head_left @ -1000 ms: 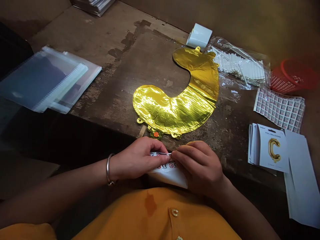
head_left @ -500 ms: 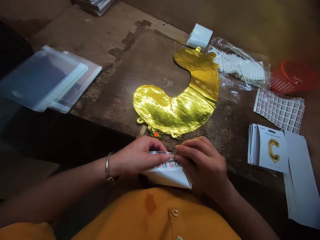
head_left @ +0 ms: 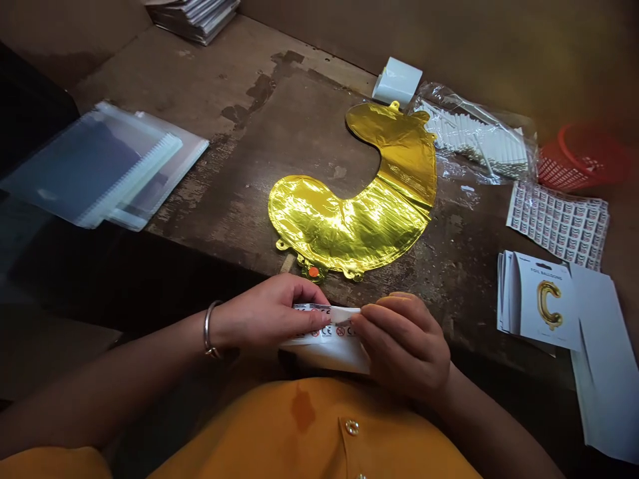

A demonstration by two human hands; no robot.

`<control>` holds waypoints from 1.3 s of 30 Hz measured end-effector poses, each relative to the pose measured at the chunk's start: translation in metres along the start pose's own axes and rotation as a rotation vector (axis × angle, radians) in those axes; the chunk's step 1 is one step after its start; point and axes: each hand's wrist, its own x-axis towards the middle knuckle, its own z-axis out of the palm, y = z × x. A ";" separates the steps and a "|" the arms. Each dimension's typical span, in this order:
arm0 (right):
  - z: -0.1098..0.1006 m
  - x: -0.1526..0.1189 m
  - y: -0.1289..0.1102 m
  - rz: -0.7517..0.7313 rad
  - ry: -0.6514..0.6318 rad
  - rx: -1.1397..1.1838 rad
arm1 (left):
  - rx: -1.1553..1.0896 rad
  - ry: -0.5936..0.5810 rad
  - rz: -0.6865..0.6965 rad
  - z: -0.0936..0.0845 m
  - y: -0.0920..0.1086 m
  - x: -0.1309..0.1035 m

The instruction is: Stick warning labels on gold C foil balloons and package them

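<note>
Close to my body, my left hand (head_left: 277,311) grips a white sticker sheet (head_left: 327,352) printed with CE marks, thumb on top. My right hand (head_left: 407,336) pinches the upper right edge of the same sheet, where a strip looks lifted and white. Just beyond both hands lies a flat gold foil balloon (head_left: 349,223), curved like a C, with small tabs along its rim. A small piece with an orange dot (head_left: 313,272) sits at its near edge.
Clear plastic sleeves (head_left: 100,166) lie at the left. On the right are a bag of white sticks (head_left: 479,143), a red basket (head_left: 574,156), a sticker sheet stack (head_left: 559,223) and balloon cards (head_left: 549,299). A white roll (head_left: 397,81) and stacked papers (head_left: 194,16) are farther back.
My right hand has moved slightly down and right along the sheet, and a white strip now shows between my hands. The view has shifted a little.
</note>
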 end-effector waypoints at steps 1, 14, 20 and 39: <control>-0.002 0.004 0.000 0.036 0.012 0.027 | 0.083 0.055 0.027 -0.001 -0.001 -0.002; 0.036 0.064 0.058 0.613 -0.266 0.246 | 1.256 0.529 0.764 0.006 -0.054 0.004; 0.041 0.067 0.060 0.620 -0.276 0.272 | 1.244 0.538 0.791 0.003 -0.054 0.006; 0.045 0.068 0.055 0.624 -0.342 0.239 | 1.202 0.537 0.761 0.004 -0.053 0.008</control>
